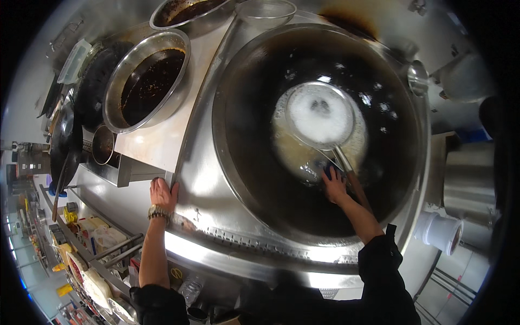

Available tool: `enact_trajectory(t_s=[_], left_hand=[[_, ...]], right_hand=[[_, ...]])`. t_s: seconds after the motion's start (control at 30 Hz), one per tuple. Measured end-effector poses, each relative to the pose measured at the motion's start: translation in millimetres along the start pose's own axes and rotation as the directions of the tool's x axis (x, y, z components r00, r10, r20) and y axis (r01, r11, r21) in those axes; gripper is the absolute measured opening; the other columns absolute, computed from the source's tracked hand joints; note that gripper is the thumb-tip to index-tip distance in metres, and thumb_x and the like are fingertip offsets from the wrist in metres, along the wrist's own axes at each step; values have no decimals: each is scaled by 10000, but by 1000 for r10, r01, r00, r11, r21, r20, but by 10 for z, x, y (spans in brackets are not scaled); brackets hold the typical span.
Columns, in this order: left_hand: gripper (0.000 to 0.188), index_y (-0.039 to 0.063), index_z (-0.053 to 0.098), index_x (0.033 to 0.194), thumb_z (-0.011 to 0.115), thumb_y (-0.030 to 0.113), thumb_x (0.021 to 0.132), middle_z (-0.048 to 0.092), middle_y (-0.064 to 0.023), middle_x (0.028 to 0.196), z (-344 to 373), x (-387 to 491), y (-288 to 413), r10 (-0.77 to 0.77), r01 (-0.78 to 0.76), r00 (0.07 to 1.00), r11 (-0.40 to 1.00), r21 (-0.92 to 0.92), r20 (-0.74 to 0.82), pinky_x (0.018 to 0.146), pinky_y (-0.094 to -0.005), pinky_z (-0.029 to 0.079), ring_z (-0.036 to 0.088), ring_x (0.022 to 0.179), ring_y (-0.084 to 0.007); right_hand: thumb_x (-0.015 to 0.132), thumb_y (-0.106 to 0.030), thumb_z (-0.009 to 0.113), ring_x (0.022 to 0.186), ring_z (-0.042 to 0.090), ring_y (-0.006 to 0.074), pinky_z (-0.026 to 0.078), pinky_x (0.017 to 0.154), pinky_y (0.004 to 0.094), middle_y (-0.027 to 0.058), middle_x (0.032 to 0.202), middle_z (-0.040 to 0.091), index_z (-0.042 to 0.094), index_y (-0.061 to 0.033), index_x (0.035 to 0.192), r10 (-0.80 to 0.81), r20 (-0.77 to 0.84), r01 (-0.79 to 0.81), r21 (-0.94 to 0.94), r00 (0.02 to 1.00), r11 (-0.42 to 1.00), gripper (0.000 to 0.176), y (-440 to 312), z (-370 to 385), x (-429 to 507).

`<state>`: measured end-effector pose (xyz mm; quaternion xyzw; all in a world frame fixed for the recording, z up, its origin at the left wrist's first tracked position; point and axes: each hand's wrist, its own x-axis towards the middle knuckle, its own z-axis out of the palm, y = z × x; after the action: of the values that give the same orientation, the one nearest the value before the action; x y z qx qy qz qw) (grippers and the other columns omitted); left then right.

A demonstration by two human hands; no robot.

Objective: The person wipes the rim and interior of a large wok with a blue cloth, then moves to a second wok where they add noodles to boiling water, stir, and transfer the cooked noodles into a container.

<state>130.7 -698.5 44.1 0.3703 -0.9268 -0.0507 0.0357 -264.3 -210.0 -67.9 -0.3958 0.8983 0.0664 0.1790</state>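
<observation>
A very large dark wok (252, 170) is set into a stainless steel cooking range, with a shallow pool of cloudy liquid (296, 154) at its bottom. My right hand (336, 187) reaches down into it, fingers over a dark blue pad or cloth (328, 172) by the pool's lower edge. Beside that hand lies the wooden handle (358, 191) of a round fine-mesh strainer (321, 115), whose bowl rests in the liquid and is covered with white foam. My left hand (162, 195), a watch on its wrist, rests on the steel edge left of the wok, holding nothing.
A steel bowl of dark oily liquid (152, 87) stands on the left counter, with a second bowl (193, 14) behind. A mesh basket (266, 14) sits at the wok's far rim and a metal ladle (417, 77) at its right. White buckets (440, 233) stand lower right.
</observation>
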Motion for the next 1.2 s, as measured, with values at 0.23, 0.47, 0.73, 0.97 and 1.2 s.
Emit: enact_trajectory(t_s=[0.23,0.47,0.73,0.97,1.2], left_hand=[[300,-47,459,926,640,191,903,520,-296,889,-121,78,111,92,-95,995,991,-98,-38,796,-558,413,488,890,-486],[308,-56,464,936,638,195,893,521,-296,904,-99,224,149,33,-23,998,982,-188,54,790,-563,418,486,892,-490],[316,-48,460,935,652,197,879,529,-280,928,-55,231,63,35,-18,995,986,-167,95,790,-565,425,496,919,-478],[323,-33,470,906,647,236,898,546,-268,900,-92,239,103,17,-7,999,976,-216,45,794,-549,451,511,917,-463],[337,-34,478,905,661,249,899,566,-278,920,-62,221,72,-5,16,999,965,-261,42,791,-543,485,527,944,-468]], right_hand=[[941,-423,547,1307,478,335,356,1105,484,183,1442,503,507,-147,1381,216,505,-223,-47,836,974,520,46,341,1116],[995,-431,474,1226,513,347,399,1047,480,192,1346,561,411,-75,1462,-15,128,24,-65,992,998,591,-1355,499,1277],[1013,-301,526,1459,292,407,248,1197,423,267,1583,285,79,-25,1584,336,-342,133,847,877,515,776,-2010,-1139,3211],[918,-260,657,1370,381,400,300,1149,417,265,1535,374,184,-3,1565,282,-471,365,860,836,356,842,-2383,-2397,3204],[851,-133,652,1174,496,462,385,1058,477,292,1390,501,279,34,1520,-107,-656,577,560,747,594,784,-2965,-2531,2152]])
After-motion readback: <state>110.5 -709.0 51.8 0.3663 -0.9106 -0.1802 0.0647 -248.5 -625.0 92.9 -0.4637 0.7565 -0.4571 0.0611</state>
